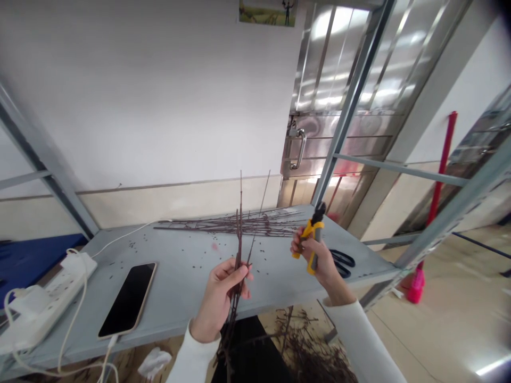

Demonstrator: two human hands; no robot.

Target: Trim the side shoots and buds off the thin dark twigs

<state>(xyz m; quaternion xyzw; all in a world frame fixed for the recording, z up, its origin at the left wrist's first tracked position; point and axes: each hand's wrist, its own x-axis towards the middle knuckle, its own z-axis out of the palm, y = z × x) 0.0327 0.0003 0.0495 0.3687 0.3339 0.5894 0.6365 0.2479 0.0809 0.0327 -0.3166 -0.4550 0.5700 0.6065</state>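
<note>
My left hand (220, 298) is closed around a small bunch of thin dark twigs (240, 223) that stand upright above the front edge of a grey shelf board (187, 266). My right hand (315, 255) grips yellow-handled cutting pliers (311, 236), jaws pointing up, a little to the right of the twig tips and apart from them. A larger pile of the same twigs (239, 223) lies flat across the back of the board.
A phone (128, 299) on a charging cable and a white power strip (48, 292) lie at the left of the board. Black scissors (342, 259) rest behind my right hand. Cut twigs (315, 356) litter the floor below. Metal rack posts (351, 101) rise at right.
</note>
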